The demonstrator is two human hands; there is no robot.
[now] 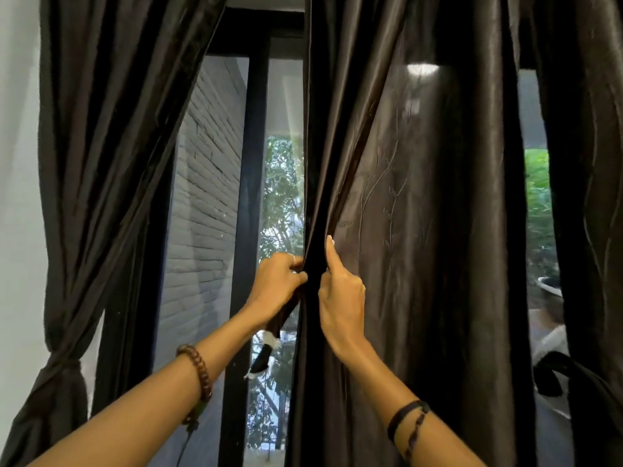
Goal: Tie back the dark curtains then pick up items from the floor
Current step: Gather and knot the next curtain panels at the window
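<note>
Left curtain [101, 163]: dark, glossy fabric, upper left to lower left of the frame, gathered low and bound at lower left by a tie-back [64, 360] of the same fabric; it flares out again below the binding.

Middle curtain [404, 230]: dark panel with a faint embroidered branch pattern, hanging loose from top centre to the bottom edge, right of centre. Its left edge is bunched into vertical folds at mid-frame.

Left hand [278, 284]: centre of the frame, fingers curled round the bunched left edge of the middle curtain. It also holds a dark strip [269, 345] with white ends, which dangles below the wrist. A brown bead bracelet [199, 375] sits on the forearm.

Right hand [340, 291]: just right of the left hand, touching the same curtain edge; lower fingers curled into the fabric, index finger straight and pointing up along the fold. Dark cord bands [408, 423] circle the forearm.

Right curtain [586, 163]: dark, far right of the frame, hanging from the top edge.

Window [256, 197]: dark frame between the left and middle curtains; a grey brick wall [209, 197] and green foliage [283, 183] show through the glass.

White wall [17, 163]: left edge of the frame.
</note>
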